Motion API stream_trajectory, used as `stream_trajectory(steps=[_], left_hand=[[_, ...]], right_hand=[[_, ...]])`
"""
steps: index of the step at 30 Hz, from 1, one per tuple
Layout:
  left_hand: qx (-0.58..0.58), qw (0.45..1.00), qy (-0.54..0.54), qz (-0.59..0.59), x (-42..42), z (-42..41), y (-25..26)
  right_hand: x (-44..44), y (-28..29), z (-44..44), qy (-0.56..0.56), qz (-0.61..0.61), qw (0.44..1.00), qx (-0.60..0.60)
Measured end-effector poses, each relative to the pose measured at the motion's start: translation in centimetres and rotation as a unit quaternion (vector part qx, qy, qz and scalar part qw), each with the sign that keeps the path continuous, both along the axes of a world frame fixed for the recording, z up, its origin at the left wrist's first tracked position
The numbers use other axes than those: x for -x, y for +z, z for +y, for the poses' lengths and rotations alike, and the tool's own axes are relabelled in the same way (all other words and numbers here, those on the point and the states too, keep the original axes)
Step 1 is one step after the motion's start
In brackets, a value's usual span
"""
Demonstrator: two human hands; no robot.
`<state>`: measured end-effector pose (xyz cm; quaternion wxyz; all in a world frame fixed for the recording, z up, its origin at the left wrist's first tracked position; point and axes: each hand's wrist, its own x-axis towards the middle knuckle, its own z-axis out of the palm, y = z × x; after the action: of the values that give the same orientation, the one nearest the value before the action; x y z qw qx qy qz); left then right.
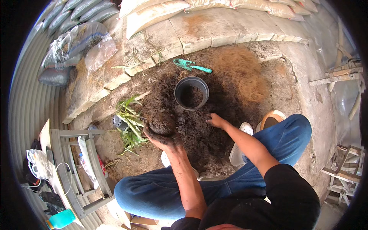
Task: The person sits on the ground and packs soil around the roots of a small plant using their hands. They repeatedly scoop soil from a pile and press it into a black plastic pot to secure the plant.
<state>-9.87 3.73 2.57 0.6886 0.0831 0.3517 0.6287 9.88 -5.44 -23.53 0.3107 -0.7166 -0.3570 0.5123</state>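
My left hand [164, 139] is cupped around the soil-covered root ball [161, 124] of a plant. Long green leaves [130, 115] spread to the left of it, beside a small black pot [119, 122] lying on the ground. My right hand [214, 120], soiled at the fingers, is low over the dark soil [198, 135]; its fingers are bent and partly hidden, so whether they hold anything is unclear. Ahead of both hands stands a round black plastic pot [191, 93] with some soil inside. A turquoise garden trowel [192, 65] lies behind the pot, its blade dirty.
A heap of brown coir fibre [241, 74] lies right of the pot. Concrete blocks [169, 43] form a raised edge at the back, with stacked sacks [161, 14] above. A grey wooden table [95, 132] stands at left, a wooden rack [343, 169] at right.
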Motion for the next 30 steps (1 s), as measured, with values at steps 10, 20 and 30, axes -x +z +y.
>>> stream_trajectory(steps=[10, 20, 30], left_hand=[[0.013, 0.999, -0.016, -0.046, -0.1, 0.5, -0.5], [0.006, 0.999, 0.016, -0.041, 1.5, 1.1, -1.3], [0.044, 0.998, 0.001, -0.045, 0.5, 0.9, -1.1]], right_hand=[[-2.2, 3.1, 0.3, -0.085, 0.108, 0.977, 0.160], [-1.6, 3.8, 1.5, 0.068, -0.176, 0.976, 0.113], [6.0, 1.8, -10.0, 0.155, -0.481, 0.858, -0.091]])
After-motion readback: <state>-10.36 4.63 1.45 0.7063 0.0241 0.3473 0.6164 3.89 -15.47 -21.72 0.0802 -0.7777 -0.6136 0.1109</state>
